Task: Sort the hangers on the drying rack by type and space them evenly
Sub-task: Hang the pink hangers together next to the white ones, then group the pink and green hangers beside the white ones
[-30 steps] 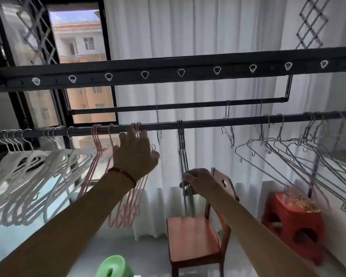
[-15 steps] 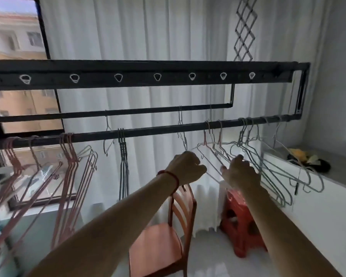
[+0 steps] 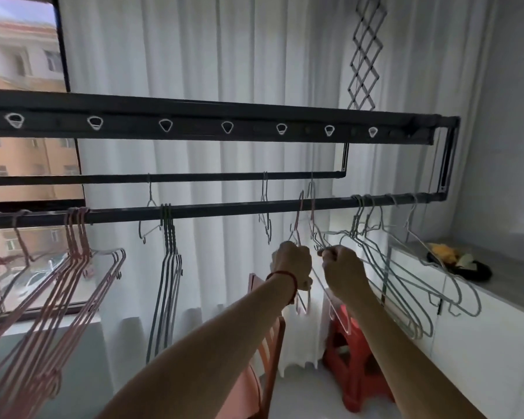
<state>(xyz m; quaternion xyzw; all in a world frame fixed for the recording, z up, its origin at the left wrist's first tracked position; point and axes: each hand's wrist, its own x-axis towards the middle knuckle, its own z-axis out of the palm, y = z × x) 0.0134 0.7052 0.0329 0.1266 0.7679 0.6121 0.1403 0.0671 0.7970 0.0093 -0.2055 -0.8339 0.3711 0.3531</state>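
Note:
A dark drying rack rail (image 3: 224, 207) runs across the view. My left hand (image 3: 291, 263) grips a thin pink hanger (image 3: 298, 225) just below its hook. My right hand (image 3: 342, 267) grips a pale wire hanger (image 3: 315, 234) beside it. Right of my hands a bunch of pale green wire hangers (image 3: 384, 267) hangs splayed. A tight group of grey hangers (image 3: 168, 267) hangs at the rail's middle. Pink hangers (image 3: 73, 267) crowd the left end. Lone wire hangers (image 3: 149, 219) hang on the back rail (image 3: 194, 177).
Below stand an orange wooden chair (image 3: 263, 358) and a red plastic stool (image 3: 354, 373). A white cabinet (image 3: 481, 328) with a dark dish (image 3: 460, 267) lines the right wall. White curtains (image 3: 224, 55) hang behind; a window (image 3: 22, 86) is at the left.
I have turned from the rack's left end to its right part. Both hands left the pink and grey groups and now each grip a hanger near the green bunch.

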